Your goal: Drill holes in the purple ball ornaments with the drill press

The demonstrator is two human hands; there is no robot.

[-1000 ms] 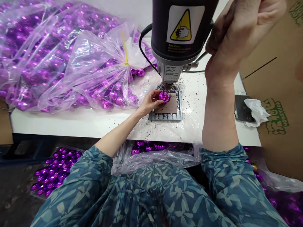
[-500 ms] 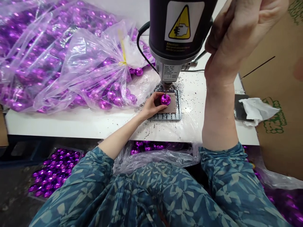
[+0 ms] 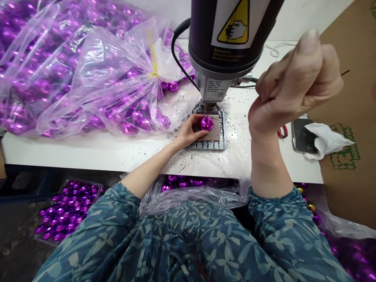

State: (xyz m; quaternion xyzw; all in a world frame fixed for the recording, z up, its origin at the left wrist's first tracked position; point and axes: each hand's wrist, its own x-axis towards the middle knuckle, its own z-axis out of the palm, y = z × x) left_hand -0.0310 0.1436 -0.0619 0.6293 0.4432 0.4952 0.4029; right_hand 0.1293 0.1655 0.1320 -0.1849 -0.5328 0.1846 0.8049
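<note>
Between the thumb and fingers of my left hand (image 3: pixel 190 131) is a shiny purple faceted ball (image 3: pixel 206 123), resting on a brown board (image 3: pixel 213 135). The board lies on the slotted metal base (image 3: pixel 222 144) of a bench drill press (image 3: pixel 226 58). Directly above the ball is the drill's chuck (image 3: pixel 209 106), its bit reaching down to the ball's top. My right hand (image 3: pixel 299 82) is closed in a fist to the right of the drill, wrapped round the drill press lever (image 3: pixel 250 79), whose grip is hidden in my fingers.
A large clear bag of purple balls (image 3: pixel 96 78) fills the table's left side. At right lie a phone (image 3: pixel 304 135), a crumpled tissue (image 3: pixel 329 139) and a red-handled tool (image 3: pixel 282 132), beside a cardboard box (image 3: pixel 349 176). A tray of purple balls (image 3: pixel 67 211) sits below left. Dark shavings litter the tabletop.
My right hand has come down and towards me with the lever, uncovering the red-handled tool. My left hand still holds the ball under the drill. The view has shifted slightly.
</note>
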